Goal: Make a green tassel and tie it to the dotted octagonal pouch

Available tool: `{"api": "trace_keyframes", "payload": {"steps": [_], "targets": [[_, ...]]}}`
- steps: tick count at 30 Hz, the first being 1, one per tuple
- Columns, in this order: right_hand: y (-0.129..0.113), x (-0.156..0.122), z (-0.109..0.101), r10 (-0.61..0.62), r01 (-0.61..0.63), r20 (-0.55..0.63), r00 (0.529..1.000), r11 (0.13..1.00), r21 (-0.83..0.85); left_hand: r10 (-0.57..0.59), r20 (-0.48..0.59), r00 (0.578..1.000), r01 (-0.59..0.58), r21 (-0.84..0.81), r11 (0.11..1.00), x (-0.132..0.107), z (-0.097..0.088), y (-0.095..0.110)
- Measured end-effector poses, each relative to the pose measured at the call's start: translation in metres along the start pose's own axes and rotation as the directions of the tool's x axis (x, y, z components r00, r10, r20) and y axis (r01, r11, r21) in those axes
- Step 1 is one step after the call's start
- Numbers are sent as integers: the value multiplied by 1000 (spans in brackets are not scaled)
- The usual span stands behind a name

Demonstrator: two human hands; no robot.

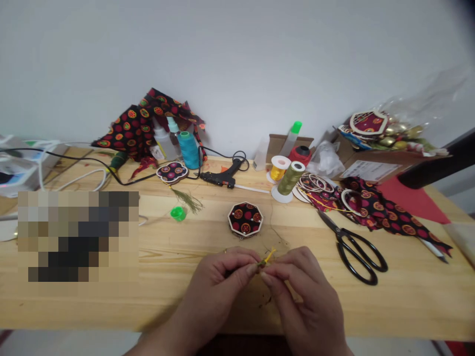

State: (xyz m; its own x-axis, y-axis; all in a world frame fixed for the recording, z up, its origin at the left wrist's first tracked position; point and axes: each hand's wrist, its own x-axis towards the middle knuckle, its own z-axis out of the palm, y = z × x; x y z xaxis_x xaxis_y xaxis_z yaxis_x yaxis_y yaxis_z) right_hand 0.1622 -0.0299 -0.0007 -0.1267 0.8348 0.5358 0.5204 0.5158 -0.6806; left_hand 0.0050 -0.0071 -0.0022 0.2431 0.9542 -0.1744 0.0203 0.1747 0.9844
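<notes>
My left hand [222,284] and my right hand [309,294] meet fingertip to fingertip near the table's front edge. Pinched between the thumbs and forefingers of both is a small piece of yellow and green thread [269,255], its yellow ends sticking up to the right. How it is tied or looped is too small to tell. Just beyond the fingers lies an octagonal ornament [245,219] with a pale rim and dark patterned fabric. Thin olive thread [273,228] runs loosely on the wood beside it. Black-handled scissors [352,249] lie right of my right hand.
Behind stand an olive thread spool [291,182], a yellow spool [278,169] and a turquoise cone [189,151]. A black glue gun [221,175] lies mid-table. Left are a tasselled ornament [172,172] and green cap [178,213]. Patterned fabric [399,210] and a filled cardboard box [371,167] occupy the right.
</notes>
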Motion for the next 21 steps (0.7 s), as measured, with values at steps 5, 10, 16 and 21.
{"api": "trace_keyframes", "payload": {"steps": [5,10,16,21], "targets": [[0,0,-3,-40,43,18,999,984,-174,245,-60,968,-231,180,956,-3,1,-2],[-3,1,-6,-145,147,33,989,919,-365,430,-41,902,-389,356,850,-2,2,-6],[-6,2,-9,-223,285,178,958,782,-554,558,27,829,-495,500,711,-4,3,-5],[-6,3,-9,-198,266,180,964,770,-579,621,55,782,-546,541,639,-4,3,-7]]}}
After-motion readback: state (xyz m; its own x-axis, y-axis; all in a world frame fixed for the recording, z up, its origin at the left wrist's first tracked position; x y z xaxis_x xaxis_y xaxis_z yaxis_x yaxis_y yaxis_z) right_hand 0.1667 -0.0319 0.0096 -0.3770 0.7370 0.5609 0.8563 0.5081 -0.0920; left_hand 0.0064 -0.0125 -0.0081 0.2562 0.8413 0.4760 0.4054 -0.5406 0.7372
